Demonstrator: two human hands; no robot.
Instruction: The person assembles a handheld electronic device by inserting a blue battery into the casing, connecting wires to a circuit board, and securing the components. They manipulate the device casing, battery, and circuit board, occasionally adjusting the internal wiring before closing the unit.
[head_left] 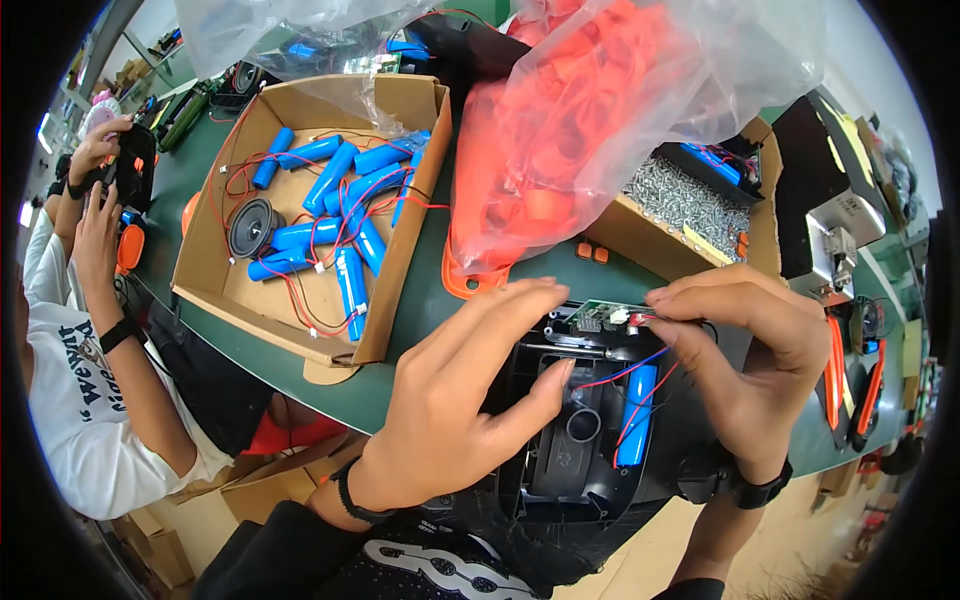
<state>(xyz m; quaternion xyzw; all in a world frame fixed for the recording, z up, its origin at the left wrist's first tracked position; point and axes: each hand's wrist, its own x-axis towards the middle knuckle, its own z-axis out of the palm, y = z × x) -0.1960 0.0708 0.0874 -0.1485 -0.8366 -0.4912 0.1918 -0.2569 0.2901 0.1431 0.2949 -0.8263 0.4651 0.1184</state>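
In front of me lies an open black plastic housing (560,490) with a blue cylindrical battery (637,415) along its right side. A small green circuit board (598,316) with white connectors sits at the housing's far end. Red, blue and black wires run from it over the housing. My right hand (755,350) pinches a small wire plug between thumb and forefinger at the board's right end; the fingertips partly hide it. My left hand (465,390) spans the housing's left side, thumb and fingers apart, with fingertips close to the board's left end.
A cardboard tray (400,300) of blue batteries and a round speaker (254,228) stands at left. Beyond is a clear bag of red-orange parts (550,150). At right are a box of screws (690,205) and orange-handled tools (835,370). Another person (110,400) works at far left.
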